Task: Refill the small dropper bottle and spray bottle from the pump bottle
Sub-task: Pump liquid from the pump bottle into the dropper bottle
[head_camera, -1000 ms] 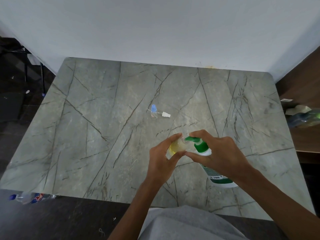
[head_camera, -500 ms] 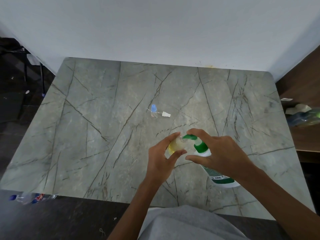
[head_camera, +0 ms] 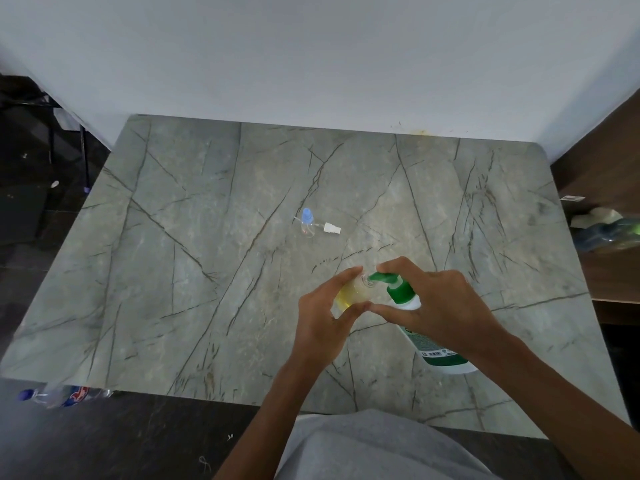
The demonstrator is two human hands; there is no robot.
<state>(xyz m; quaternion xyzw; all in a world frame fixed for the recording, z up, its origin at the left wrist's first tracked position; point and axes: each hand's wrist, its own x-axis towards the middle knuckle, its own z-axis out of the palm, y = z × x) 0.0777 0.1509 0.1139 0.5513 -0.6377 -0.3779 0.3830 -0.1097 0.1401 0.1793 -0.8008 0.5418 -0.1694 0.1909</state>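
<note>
Bench (head_camera: 194, 271) of veined grey stone fills my view, pushed against a white wall. On its near right stands the pump bottle (head_camera: 433, 344), white with a green pump head; my right hand (head_camera: 436, 306) has its grip closed over that head, the spout pointing left. My left hand (head_camera: 325, 317) has its grip wrapped around the spray bottle (head_camera: 351, 292), clear with yellow liquid, its open mouth right at the spout. Farther back, mid-bench, the small dropper bottle (head_camera: 307, 225) stands with its blue cap, a white nozzle piece (head_camera: 331, 229) lying just beside it.
</note>
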